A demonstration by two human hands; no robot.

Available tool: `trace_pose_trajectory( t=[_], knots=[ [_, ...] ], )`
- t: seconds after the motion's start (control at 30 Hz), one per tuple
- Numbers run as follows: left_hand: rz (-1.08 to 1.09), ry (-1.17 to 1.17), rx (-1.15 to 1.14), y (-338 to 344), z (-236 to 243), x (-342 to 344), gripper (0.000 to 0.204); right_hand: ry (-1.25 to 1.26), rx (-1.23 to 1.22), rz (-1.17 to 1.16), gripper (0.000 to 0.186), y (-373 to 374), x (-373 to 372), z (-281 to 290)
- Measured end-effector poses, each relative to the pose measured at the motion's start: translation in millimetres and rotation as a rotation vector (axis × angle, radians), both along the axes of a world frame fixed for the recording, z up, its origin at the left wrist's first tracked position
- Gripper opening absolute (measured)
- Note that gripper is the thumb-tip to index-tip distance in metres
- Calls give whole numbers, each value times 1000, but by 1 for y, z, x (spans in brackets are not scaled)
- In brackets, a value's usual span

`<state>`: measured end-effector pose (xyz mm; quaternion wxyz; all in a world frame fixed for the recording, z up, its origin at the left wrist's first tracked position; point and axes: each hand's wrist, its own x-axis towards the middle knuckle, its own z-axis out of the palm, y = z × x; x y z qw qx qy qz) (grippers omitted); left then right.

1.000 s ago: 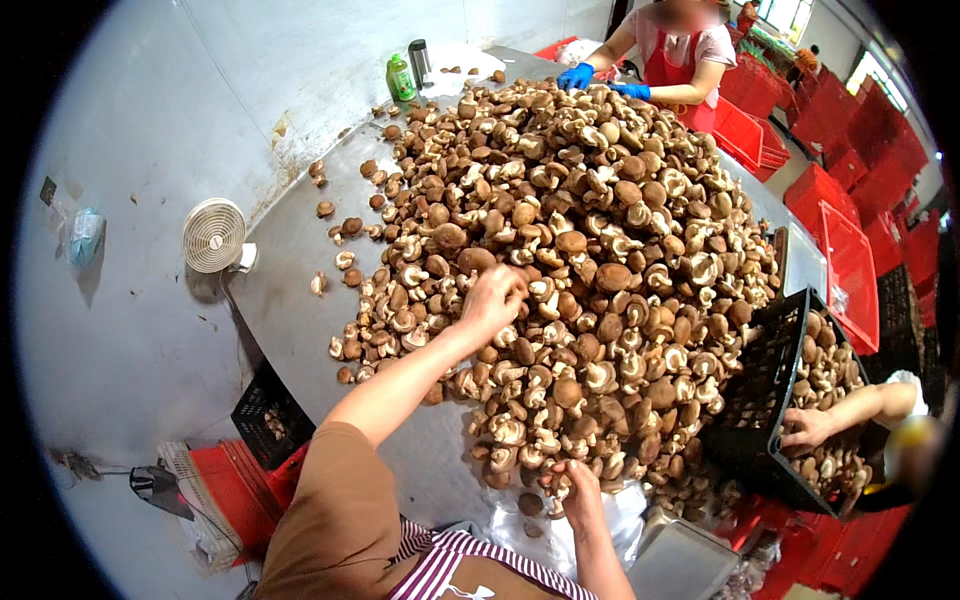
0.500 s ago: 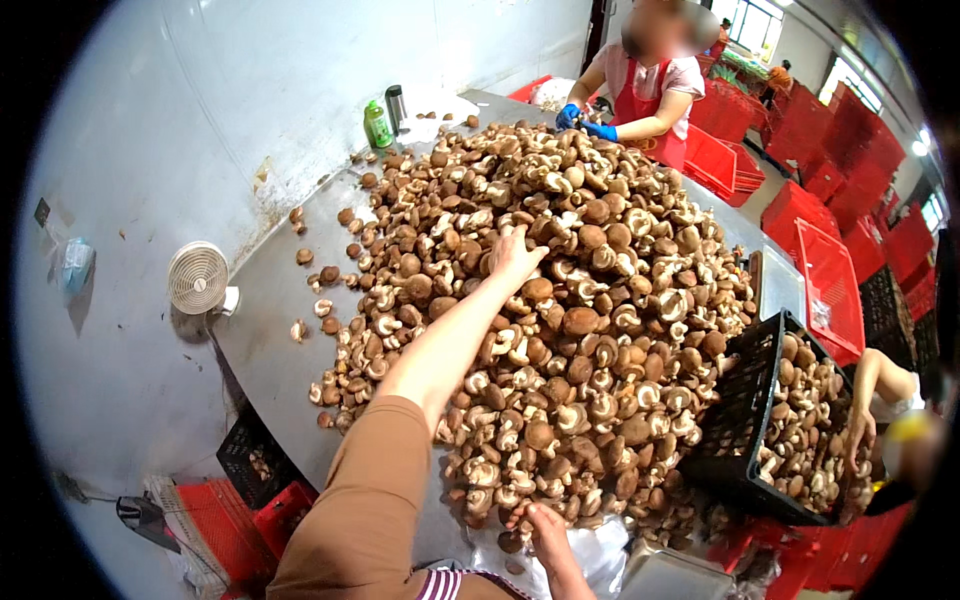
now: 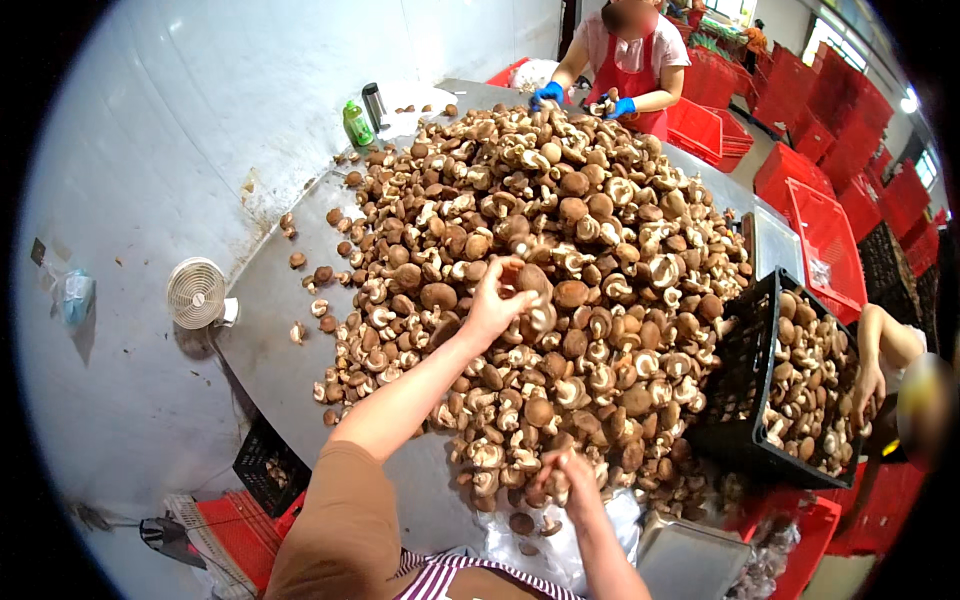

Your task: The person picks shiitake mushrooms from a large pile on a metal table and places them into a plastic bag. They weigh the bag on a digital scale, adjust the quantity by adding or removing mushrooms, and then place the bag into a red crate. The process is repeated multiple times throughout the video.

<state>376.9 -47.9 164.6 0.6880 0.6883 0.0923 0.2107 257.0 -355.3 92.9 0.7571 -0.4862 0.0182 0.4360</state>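
A big heap of brown-capped shiitake mushrooms (image 3: 580,345) with pale stems covers the steel table (image 3: 265,340). My left hand (image 3: 490,308) is over the middle of the heap, its thumb and fingers closed on a mushroom (image 3: 535,285) that is slightly blurred. At the heap's near edge, my right hand (image 3: 577,480) is closed round another mushroom (image 3: 553,486); its fingers are partly smeared by motion. Below it lies a white plastic bag (image 3: 590,545), with a few loose mushrooms beside it.
A black crate (image 3: 775,385) of mushrooms stands at the right, with another person's hand (image 3: 868,392) on its edge. Across the table, a person in blue gloves (image 3: 618,106) handles mushrooms. A small fan (image 3: 196,293), green bottle (image 3: 357,124) and flask (image 3: 374,106) are near the wall.
My left hand has drawn back from the heap toward me, now with a mushroom in its grip. My right hand has risen slightly and shifted right. The far person's gloved hands have moved apart.
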Motion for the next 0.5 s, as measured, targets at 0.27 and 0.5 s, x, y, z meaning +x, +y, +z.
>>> trace_pose_trajectory(
  t=[0.27, 0.5],
  knots=[
    [-595, 44, 575, -75, 8, -69, 46, -17, 103, -55, 57, 35, 73, 50],
    [356, 299, 928, 49, -37, 63, 36, 198, 216, -89, 56, -7, 25, 2]
  ],
)
